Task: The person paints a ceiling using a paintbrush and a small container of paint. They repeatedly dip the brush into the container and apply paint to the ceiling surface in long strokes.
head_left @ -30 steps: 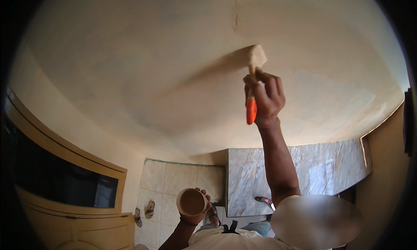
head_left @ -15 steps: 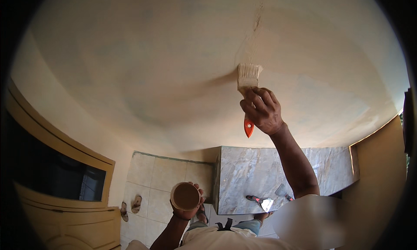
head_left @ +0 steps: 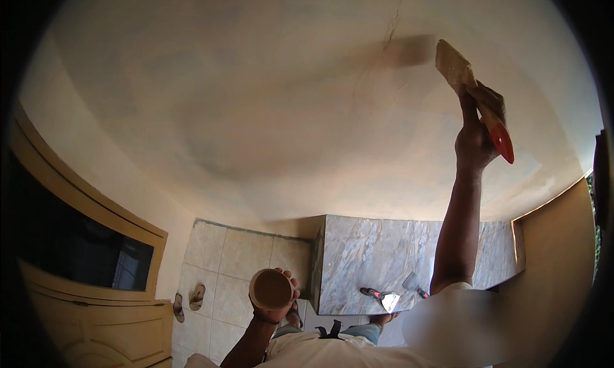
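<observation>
My right hand [head_left: 483,122] is closed around a paintbrush [head_left: 454,64], raised on the right side. Its flat bristles, coated pale beige, point up and left, and the red handle end sticks out below the hand. The brush casts a shadow on the beige wall [head_left: 268,125]; whether it touches the wall I cannot tell. A rough crack line [head_left: 391,26] runs down the wall to the left of the brush. Low in the view, my left hand [head_left: 274,315] holds a round cup [head_left: 271,271] from below, with a brownish mix inside.
A grey marbled ledge [head_left: 358,253] juts out below the wall. Two putty knives [head_left: 389,301] [head_left: 411,282] lie on it near my feet. Sandals [head_left: 197,296] rest on the tiled floor [head_left: 246,259], beside a yellow-brown wooden door [head_left: 121,336] at left.
My right hand has swung to the right with the brush, away from the crack line, and the brush has tilted. The cup in my left hand has stayed nearly in place.
</observation>
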A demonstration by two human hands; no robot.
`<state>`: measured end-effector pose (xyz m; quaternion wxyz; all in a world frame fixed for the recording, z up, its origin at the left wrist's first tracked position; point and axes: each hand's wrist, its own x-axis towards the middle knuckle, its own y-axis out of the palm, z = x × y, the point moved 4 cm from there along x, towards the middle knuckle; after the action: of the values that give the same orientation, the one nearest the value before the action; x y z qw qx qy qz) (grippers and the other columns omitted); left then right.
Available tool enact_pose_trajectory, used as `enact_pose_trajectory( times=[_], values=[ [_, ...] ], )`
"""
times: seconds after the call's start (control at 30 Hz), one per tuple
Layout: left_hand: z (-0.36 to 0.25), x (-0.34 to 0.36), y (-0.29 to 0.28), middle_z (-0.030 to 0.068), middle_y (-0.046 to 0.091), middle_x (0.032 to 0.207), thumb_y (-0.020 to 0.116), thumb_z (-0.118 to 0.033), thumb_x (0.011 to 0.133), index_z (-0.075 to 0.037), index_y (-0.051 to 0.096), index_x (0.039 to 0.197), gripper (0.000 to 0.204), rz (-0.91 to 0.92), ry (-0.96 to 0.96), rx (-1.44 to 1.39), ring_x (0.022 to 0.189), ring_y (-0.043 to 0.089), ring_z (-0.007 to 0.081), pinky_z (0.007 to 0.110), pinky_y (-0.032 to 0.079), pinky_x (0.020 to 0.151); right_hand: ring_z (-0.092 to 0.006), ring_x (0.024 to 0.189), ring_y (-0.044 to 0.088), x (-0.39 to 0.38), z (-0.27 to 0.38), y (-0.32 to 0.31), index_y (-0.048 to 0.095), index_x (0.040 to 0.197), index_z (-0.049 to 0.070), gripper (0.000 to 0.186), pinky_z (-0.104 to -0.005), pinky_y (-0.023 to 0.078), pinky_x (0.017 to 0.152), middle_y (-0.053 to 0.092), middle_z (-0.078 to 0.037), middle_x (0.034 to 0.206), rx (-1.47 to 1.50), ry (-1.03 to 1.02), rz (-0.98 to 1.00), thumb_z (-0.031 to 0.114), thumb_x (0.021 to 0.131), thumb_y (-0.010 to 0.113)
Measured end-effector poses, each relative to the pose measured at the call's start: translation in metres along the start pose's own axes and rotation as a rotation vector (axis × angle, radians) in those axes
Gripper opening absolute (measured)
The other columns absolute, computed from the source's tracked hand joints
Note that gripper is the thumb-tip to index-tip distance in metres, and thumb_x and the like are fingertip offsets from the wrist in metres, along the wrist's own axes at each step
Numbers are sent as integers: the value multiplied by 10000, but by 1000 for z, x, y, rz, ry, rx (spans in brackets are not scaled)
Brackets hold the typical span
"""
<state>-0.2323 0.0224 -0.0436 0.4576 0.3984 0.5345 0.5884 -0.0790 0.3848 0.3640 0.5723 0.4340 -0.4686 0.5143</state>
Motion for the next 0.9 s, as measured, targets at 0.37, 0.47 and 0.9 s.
enact_pose_trajectory(
  times=[0.37,0.47,0.9],
  values=[
    [-1,-3,5,128,585,1361,753,-445,896,-105,583,1356,597,-93,-43,94,1282,555,341,526,536,1002,-207,880,704,-12,-46,-29,677,993,-8,145,-362,629,811,700,-84,991,307,264,-464,-35,879,762],
    [1,-2,9,127,592,1355,751,-443,898,-109,582,1358,593,-63,-32,108,1283,558,339,523,531,1016,-193,938,683,-23,-29,-5,677,991,7,151,-353,589,880,701,-80,997,433,353,-369,-50,877,759],
    [16,-7,10,122,600,1344,742,-394,917,-108,599,1339,530,-119,-110,79,1291,557,340,518,520,1046,-205,935,706,-93,-61,-41,675,996,26,148,-336,561,884,720,-89,1000,291,438,-422,-50,888,741]
  ],
)
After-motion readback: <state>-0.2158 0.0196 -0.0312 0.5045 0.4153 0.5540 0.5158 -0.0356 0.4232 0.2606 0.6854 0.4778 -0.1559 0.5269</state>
